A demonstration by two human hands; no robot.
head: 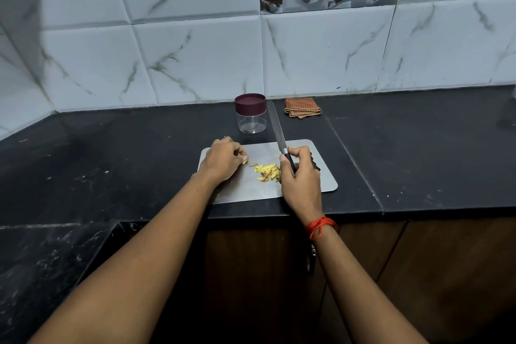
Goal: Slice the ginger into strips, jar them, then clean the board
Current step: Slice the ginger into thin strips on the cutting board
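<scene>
Two forearms show bare along all their visible length, each ending in an ungloved hand: the left hand [223, 160] and the right hand [303, 179]. The right wrist wears a red-orange thread wristband [321, 226] made of several thin strands wound together into a narrow cord, with a short loose loop and frayed ends hanging from it on the wrist's near side.

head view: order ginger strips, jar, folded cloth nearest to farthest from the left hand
From the left hand:
1. ginger strips, just right of it on the board
2. jar, behind the board
3. folded cloth, back right by the wall
</scene>
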